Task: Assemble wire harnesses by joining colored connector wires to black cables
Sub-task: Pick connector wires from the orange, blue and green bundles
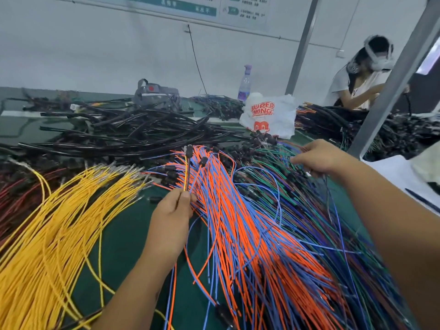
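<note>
Left hand [172,211] pinches a thin yellow-and-black wire pair [186,172] upright; its small black connector [189,148] stands above the fingers. Right hand [316,158] reaches into the green, blue and purple wires [273,167], fingers curled round a few strands. Orange and blue wires [238,210] lie fanned on the green bench [123,234], yellow wires [59,222] beside them, black cables [119,136] heaped behind. Judgement: wires light, limp, prone to tangle; best held just below the connector, one strand at a time.
</note>
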Action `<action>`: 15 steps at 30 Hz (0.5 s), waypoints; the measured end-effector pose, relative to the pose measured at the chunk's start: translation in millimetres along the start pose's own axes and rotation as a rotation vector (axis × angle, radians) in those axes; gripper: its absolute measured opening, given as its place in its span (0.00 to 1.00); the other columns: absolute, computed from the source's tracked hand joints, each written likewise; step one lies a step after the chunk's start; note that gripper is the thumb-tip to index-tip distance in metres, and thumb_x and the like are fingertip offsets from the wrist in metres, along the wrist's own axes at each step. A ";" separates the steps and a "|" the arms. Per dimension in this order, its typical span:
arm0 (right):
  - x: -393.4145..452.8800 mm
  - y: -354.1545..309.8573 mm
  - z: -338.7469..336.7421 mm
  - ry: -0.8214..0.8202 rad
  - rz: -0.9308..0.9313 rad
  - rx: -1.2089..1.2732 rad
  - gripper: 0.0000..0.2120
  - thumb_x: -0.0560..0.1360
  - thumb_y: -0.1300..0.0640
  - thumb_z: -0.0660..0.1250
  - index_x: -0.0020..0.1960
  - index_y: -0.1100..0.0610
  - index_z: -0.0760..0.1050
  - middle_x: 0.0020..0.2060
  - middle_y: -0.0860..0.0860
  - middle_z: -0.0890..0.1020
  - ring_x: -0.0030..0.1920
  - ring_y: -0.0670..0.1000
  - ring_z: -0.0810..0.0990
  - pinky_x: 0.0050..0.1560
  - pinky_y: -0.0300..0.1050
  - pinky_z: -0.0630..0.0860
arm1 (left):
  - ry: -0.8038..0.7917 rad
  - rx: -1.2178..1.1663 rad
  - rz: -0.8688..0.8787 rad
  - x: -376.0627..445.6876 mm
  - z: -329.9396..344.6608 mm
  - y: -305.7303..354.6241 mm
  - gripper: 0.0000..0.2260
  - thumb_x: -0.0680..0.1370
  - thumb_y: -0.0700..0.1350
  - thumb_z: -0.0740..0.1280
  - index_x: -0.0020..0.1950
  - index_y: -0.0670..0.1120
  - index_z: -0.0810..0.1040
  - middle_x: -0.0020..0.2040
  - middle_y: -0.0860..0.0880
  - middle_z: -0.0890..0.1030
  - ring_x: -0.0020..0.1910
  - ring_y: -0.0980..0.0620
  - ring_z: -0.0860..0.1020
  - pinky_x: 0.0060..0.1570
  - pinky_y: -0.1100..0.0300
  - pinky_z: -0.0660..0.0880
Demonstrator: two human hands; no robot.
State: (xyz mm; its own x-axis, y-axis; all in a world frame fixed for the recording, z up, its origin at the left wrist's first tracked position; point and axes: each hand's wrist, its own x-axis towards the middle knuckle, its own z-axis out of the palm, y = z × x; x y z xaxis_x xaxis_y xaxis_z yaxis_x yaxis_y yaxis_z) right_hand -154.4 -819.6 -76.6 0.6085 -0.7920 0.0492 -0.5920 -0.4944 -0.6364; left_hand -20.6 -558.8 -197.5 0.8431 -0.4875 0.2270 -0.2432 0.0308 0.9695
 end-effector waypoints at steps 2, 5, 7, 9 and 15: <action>-8.2 0.0 -9.4 -0.021 0.034 0.021 0.13 0.77 0.62 0.66 0.34 0.61 0.71 0.21 0.55 0.72 0.16 0.49 0.65 0.19 0.34 0.60 | 0.003 -0.016 -0.018 0.7 0.2 0.8 0.13 0.82 0.46 0.56 0.43 0.45 0.76 0.25 0.55 0.66 0.29 0.52 0.63 0.33 0.53 0.59; -24.5 -4.0 -24.2 -0.077 0.037 0.137 0.12 0.78 0.57 0.66 0.39 0.62 0.75 0.20 0.52 0.67 0.15 0.46 0.60 0.19 0.33 0.58 | -0.004 -0.032 -0.044 1.1 1.3 5.8 0.13 0.83 0.44 0.56 0.42 0.42 0.75 0.22 0.56 0.66 0.26 0.54 0.61 0.30 0.56 0.58; -39.6 -13.7 -36.2 -0.215 0.061 0.285 0.14 0.79 0.51 0.64 0.43 0.60 0.77 0.20 0.48 0.63 0.17 0.44 0.56 0.22 0.33 0.55 | -0.018 -0.025 -0.065 -0.1 2.1 12.4 0.14 0.83 0.42 0.55 0.41 0.42 0.74 0.20 0.56 0.66 0.23 0.56 0.62 0.28 0.58 0.58; -55.3 -26.3 -49.0 -0.333 0.099 0.450 0.14 0.81 0.50 0.59 0.46 0.59 0.76 0.20 0.46 0.61 0.17 0.42 0.55 0.21 0.32 0.54 | -0.027 -0.036 -0.137 0.5 2.0 19.4 0.15 0.83 0.41 0.54 0.39 0.44 0.72 0.19 0.56 0.65 0.20 0.59 0.60 0.25 0.62 0.56; -95.8 -70.0 -83.9 -0.460 -0.010 0.567 0.14 0.82 0.56 0.54 0.49 0.58 0.77 0.21 0.44 0.60 0.16 0.41 0.56 0.19 0.33 0.55 | -0.111 -0.249 -0.298 -2.7 -5.5 29.6 0.15 0.85 0.42 0.51 0.41 0.44 0.71 0.19 0.56 0.61 0.16 0.60 0.56 0.18 0.70 0.54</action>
State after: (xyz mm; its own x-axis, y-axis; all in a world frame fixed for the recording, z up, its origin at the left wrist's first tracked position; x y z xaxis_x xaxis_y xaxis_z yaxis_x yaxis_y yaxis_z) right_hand -215.5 -739.2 27.9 0.8464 -0.4966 -0.1921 -0.2967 -0.1403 -0.9446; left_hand -27.4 -551.8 -168.9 0.7991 -0.5977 -0.0652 0.1387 0.0777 0.9873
